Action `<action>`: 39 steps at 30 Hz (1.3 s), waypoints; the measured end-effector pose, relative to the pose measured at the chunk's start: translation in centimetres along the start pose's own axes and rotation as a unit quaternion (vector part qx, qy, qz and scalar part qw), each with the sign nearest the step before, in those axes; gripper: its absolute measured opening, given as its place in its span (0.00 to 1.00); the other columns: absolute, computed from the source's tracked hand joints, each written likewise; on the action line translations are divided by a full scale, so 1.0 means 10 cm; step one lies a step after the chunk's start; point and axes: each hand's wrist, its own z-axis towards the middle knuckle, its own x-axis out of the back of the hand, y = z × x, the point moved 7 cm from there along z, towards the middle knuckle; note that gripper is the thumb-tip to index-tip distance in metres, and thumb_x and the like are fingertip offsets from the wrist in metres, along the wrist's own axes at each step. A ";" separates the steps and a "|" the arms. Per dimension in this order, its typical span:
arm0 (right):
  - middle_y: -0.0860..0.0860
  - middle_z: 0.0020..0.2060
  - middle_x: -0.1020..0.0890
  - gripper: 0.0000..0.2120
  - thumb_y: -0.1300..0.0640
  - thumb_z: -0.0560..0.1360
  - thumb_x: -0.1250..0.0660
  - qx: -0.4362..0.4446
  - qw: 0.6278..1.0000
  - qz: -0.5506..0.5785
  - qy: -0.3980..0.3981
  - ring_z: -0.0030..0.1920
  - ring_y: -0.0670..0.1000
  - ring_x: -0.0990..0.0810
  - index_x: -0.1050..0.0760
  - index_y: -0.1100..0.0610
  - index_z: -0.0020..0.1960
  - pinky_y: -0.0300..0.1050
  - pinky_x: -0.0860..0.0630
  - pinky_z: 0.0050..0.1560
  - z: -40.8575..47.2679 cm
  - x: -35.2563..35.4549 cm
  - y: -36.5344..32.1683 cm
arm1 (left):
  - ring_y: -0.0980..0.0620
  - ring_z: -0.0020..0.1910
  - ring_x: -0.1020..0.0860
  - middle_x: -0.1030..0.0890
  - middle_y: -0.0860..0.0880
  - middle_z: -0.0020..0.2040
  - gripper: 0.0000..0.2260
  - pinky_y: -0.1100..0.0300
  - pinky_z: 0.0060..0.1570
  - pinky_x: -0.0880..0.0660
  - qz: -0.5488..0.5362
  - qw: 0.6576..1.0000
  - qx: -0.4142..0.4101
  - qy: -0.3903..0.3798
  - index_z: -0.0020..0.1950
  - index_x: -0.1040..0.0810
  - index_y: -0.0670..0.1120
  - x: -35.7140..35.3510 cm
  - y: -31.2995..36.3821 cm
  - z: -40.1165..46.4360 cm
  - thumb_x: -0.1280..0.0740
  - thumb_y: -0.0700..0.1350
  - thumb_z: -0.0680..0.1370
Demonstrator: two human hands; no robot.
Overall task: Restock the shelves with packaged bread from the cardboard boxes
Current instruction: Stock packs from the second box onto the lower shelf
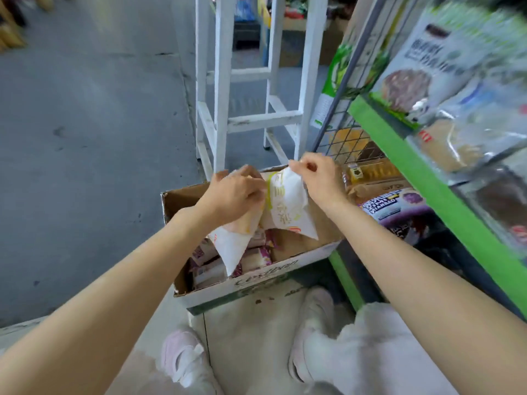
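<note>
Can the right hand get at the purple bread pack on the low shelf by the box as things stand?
Probably not at once: the right hand pinches a white bread pack over the cardboard box. The purple bread pack lies just right of that forearm with nothing between, so once freed, likely yes.

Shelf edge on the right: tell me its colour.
Bright green, on the shelf edge, seen in the head view.

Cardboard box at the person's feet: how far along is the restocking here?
Done: the green shelf already holds packaged goods. In hand: the left hand and right hand each grip a white bread packet above the cardboard box. Left: more packets lie in the box.
</note>
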 end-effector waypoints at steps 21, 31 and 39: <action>0.48 0.42 0.28 0.11 0.54 0.79 0.39 0.010 0.965 -0.174 0.197 0.47 0.48 0.29 0.19 0.58 0.51 0.40 0.34 0.47 -1.78 3.19 -0.96 | 0.44 0.45 0.23 0.20 0.41 0.46 0.12 0.57 0.45 0.32 -0.204 0.914 -0.344 0.069 0.47 0.19 0.36 1.33 3.50 -0.14 0.35 0.45 0.78; 0.51 0.52 0.18 0.39 0.66 0.69 0.31 -0.094 0.877 0.414 0.227 0.53 0.49 0.19 0.46 0.54 0.75 0.47 0.28 0.63 -2.46 3.18 0.21 | 0.51 0.34 0.30 0.29 0.48 0.33 0.14 0.57 0.38 0.34 -0.396 0.902 -0.169 0.016 0.34 0.26 0.41 1.06 3.72 -0.02 0.34 0.45 0.78; 0.48 0.44 0.15 0.22 0.51 0.58 0.20 -0.188 0.906 0.181 0.333 0.47 0.49 0.16 0.21 0.52 0.49 0.49 0.19 0.50 -2.65 3.67 0.24 | 0.48 0.35 0.27 0.25 0.40 0.36 0.15 0.56 0.38 0.31 -0.542 0.832 -0.114 -0.045 0.43 0.24 0.32 0.91 3.90 0.05 0.34 0.46 0.78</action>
